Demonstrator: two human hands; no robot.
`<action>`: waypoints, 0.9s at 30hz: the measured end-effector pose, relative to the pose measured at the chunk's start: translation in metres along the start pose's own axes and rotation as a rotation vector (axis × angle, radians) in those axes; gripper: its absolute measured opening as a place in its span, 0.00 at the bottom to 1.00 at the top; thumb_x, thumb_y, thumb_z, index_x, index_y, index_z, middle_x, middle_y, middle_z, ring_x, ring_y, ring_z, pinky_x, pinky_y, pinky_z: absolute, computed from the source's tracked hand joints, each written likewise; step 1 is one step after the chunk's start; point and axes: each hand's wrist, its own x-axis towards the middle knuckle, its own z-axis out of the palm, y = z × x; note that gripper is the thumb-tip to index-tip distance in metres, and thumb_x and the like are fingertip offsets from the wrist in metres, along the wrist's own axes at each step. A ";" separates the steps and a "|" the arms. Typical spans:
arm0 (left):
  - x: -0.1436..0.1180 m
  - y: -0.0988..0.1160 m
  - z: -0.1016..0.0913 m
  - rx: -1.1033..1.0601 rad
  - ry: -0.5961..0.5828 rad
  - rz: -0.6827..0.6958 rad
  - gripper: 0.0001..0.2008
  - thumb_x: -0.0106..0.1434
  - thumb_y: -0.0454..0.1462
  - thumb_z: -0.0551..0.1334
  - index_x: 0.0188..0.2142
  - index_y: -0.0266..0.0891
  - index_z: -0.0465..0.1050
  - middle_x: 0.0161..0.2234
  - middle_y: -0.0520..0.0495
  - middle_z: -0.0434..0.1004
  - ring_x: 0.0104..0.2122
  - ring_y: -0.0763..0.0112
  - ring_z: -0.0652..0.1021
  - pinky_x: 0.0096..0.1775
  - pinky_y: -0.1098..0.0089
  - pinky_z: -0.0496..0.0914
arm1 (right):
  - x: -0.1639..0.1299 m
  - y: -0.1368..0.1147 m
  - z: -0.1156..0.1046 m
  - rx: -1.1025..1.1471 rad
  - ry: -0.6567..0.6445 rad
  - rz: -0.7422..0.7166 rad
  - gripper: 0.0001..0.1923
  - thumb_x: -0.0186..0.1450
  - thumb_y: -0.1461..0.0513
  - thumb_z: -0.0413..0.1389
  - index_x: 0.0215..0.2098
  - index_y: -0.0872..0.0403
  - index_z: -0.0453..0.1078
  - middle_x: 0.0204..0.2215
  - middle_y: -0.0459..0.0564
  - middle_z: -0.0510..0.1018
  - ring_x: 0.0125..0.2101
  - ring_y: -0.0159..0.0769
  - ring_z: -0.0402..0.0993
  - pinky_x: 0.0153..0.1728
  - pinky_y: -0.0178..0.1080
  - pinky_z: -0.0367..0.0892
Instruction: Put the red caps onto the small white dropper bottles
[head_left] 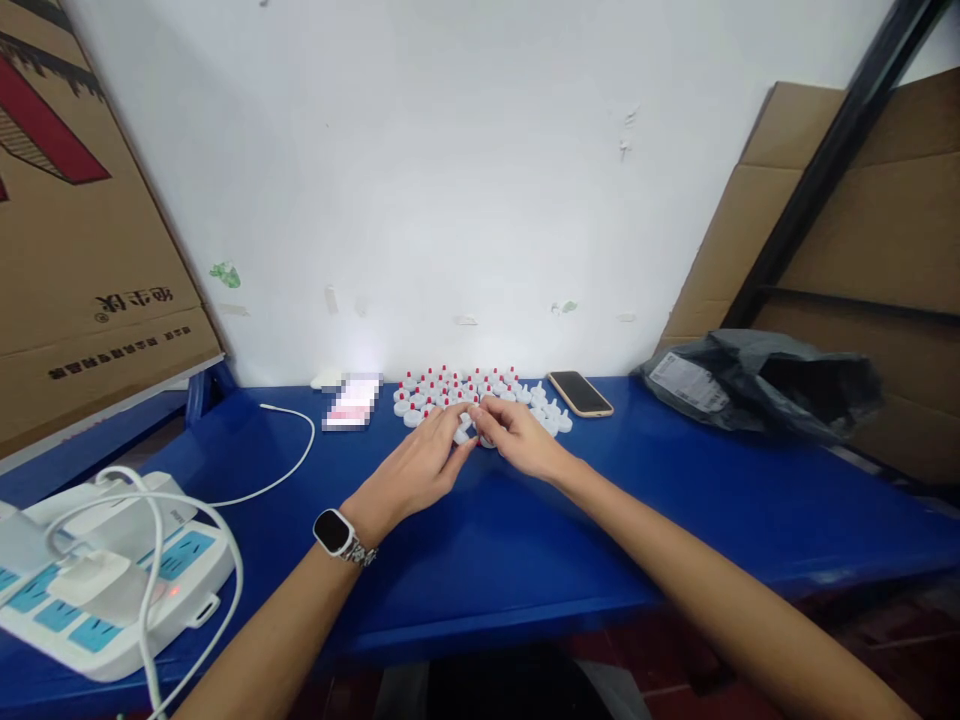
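Observation:
My left hand (427,455) is closed around a white nozzle cap (463,432), with the thumb below it and the fingers above. Against the top of this cap, my right hand (517,432) is curled with thumb and forefinger pinched together; what is between these fingertips is hidden. Behind both hands stands a cluster of white nozzle caps with red tips (417,396). To the right of my right hand are several white nozzle caps without red tips (553,414). My fingers cover part of the cluster.
The blue table (480,560) meets a white wall. A phone (580,393) lies right of the caps, with a dark plastic bag (765,385) farther right. At left are a power strip (112,640), a white cable (296,470) and a cardboard box (97,250).

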 end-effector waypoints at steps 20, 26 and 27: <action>0.037 -0.014 0.002 -0.050 0.046 -0.086 0.24 0.70 0.47 0.52 0.62 0.40 0.56 0.54 0.39 0.70 0.53 0.58 0.72 0.55 0.53 0.67 | 0.015 0.030 -0.072 -0.244 0.360 0.076 0.13 0.66 0.55 0.54 0.35 0.56 0.74 0.28 0.48 0.78 0.28 0.33 0.71 0.32 0.35 0.64; 0.067 -0.016 0.021 -0.002 0.035 -0.054 0.15 0.70 0.44 0.52 0.47 0.39 0.69 0.46 0.42 0.73 0.49 0.58 0.73 0.52 0.54 0.67 | 0.019 0.066 -0.099 -0.458 0.206 0.200 0.08 0.62 0.63 0.55 0.35 0.57 0.76 0.30 0.51 0.81 0.30 0.34 0.75 0.33 0.34 0.66; 0.069 -0.016 0.025 0.000 0.041 -0.057 0.14 0.70 0.44 0.52 0.46 0.40 0.69 0.46 0.43 0.73 0.48 0.58 0.73 0.52 0.54 0.67 | 0.020 0.069 -0.099 -0.492 0.171 0.206 0.08 0.61 0.63 0.55 0.35 0.57 0.77 0.30 0.52 0.82 0.31 0.34 0.76 0.33 0.34 0.66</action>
